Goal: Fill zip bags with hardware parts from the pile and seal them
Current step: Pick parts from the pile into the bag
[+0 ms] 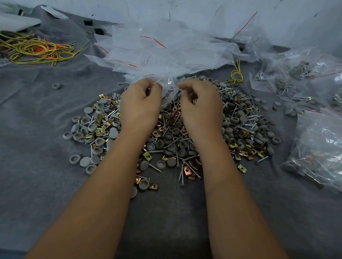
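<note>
We see both hands out over the pile of parts [186, 134], a heap of grey caps, screws and brass-coloured clips on the grey cloth [35, 141]. The left hand [140, 105] and the right hand [200, 109] each pinch an edge of one clear zip bag [168, 87] between thumb and fingers, holding it up between them just above the pile (whether its mouth is sealed we cannot tell). Behind it lies a loose heap of empty bags [163, 50]. Filled bags [323, 138] sit to the right, and yellow cords [31, 48] lie far left.
</note>
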`<control>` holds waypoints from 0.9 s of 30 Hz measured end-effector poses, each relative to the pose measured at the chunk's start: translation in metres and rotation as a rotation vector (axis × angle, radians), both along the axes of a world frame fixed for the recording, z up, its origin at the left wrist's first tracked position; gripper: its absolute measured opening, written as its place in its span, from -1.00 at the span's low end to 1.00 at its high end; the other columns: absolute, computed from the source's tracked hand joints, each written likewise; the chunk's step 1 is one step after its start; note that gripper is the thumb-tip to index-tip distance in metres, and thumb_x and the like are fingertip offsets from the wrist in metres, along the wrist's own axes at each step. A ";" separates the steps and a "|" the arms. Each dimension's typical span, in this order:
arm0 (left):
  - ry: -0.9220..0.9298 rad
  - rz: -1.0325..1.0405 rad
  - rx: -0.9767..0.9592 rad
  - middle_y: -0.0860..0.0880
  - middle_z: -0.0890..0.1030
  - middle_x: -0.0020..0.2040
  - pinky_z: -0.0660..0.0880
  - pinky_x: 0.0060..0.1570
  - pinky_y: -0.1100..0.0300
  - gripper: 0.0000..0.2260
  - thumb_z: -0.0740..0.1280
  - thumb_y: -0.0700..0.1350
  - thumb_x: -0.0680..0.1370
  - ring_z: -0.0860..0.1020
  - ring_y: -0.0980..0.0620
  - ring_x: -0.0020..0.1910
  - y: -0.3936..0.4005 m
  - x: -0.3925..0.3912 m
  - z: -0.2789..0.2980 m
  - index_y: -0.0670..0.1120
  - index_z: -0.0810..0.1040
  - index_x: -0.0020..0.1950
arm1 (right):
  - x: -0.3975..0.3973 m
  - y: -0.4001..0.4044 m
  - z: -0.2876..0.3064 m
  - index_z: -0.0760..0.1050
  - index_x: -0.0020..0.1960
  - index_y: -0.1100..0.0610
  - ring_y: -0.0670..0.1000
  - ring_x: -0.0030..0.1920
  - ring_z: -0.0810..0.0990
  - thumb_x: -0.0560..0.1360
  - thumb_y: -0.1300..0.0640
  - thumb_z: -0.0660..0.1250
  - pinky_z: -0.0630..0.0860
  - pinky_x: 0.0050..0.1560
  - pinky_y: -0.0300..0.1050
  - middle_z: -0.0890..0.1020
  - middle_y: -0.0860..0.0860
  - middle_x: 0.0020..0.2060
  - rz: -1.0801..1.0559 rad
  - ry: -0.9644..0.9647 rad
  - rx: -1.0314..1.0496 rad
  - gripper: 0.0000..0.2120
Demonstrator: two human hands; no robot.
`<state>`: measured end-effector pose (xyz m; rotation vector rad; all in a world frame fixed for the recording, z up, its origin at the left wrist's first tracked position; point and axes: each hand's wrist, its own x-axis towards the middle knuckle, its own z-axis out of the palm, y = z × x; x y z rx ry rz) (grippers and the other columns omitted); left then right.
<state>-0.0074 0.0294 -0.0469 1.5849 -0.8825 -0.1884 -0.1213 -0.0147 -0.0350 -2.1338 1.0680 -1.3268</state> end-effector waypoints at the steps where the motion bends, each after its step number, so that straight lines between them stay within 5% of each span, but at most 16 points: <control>1: 0.018 0.011 -0.008 0.13 0.44 -0.56 0.28 -0.40 0.18 -0.82 0.19 0.00 0.48 0.31 0.18 -0.56 0.000 0.000 0.001 0.06 0.59 -0.18 | -0.001 0.000 0.001 0.59 0.07 0.07 -0.03 0.00 0.55 0.53 0.25 0.27 0.52 -0.02 -0.07 0.59 -0.06 -0.06 -0.018 -0.024 0.024 -0.81; 5: 0.077 0.028 -0.036 0.17 0.41 -0.59 0.29 -0.40 0.19 -0.80 0.18 -0.01 0.47 0.29 0.18 -0.57 0.001 0.001 0.002 0.04 0.60 -0.15 | -0.005 -0.004 0.001 0.52 0.01 0.01 -0.10 -0.09 0.54 0.53 0.27 0.25 0.49 -0.15 -0.12 0.57 -0.13 -0.11 -0.079 -0.005 0.115 -0.81; 10: 0.092 0.047 -0.043 0.14 0.39 -0.59 0.30 -0.38 0.17 -0.82 0.20 -0.05 0.50 0.29 0.16 -0.56 0.001 0.001 0.002 0.03 0.60 -0.16 | -0.004 -0.004 0.000 0.65 0.05 0.03 0.04 0.07 0.57 0.53 0.26 0.26 0.54 0.08 0.06 0.65 -0.01 0.02 -0.026 0.223 0.094 -0.75; 16: 0.099 0.076 -0.067 0.13 0.39 -0.57 0.25 -0.41 0.20 -0.80 0.20 -0.10 0.52 0.31 0.20 -0.56 0.001 0.003 0.003 0.00 0.63 -0.10 | 0.000 0.000 -0.002 0.61 0.18 0.01 0.08 0.19 0.49 0.51 0.21 0.33 0.43 0.24 0.04 0.62 0.01 0.11 0.101 0.497 -0.053 -0.71; 22: 0.085 0.085 -0.065 0.13 0.39 -0.58 0.22 -0.44 0.21 -0.82 0.22 -0.13 0.54 0.31 0.21 -0.58 0.000 0.003 0.003 -0.03 0.63 -0.10 | 0.006 0.006 -0.010 0.51 0.32 -0.03 0.11 0.18 0.38 0.55 -0.01 0.29 0.30 0.13 -0.02 0.51 0.04 0.08 0.181 0.705 -0.120 -0.65; 27: 0.083 0.085 -0.052 0.17 0.40 -0.60 0.22 -0.48 0.26 -0.82 0.23 -0.12 0.54 0.31 0.21 -0.58 0.000 0.003 0.003 -0.04 0.64 -0.10 | 0.006 0.003 -0.011 0.55 0.27 -0.01 0.12 0.19 0.37 0.50 0.02 0.36 0.30 0.16 -0.03 0.51 0.04 0.11 0.172 0.750 -0.091 -0.66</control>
